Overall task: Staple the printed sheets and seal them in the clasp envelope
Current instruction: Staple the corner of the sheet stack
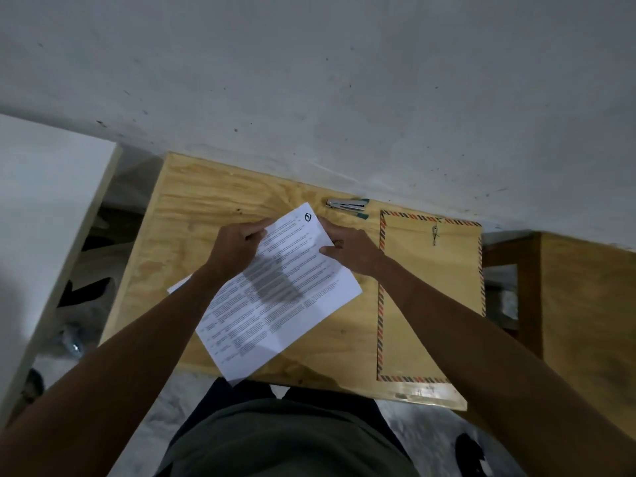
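We see two hands: left hand [237,247] and right hand [347,249] both pinch the white printed sheets [275,297]; one silver stapler [347,205] far, one brown striped-edge clasp envelope [430,297] right.

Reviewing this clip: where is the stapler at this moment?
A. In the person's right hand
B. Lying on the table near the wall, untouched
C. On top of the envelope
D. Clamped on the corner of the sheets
B. The stapler lies on the table by the wall, clear of the envelope, while the left hand and right hand both grip the far end of the printed sheets.
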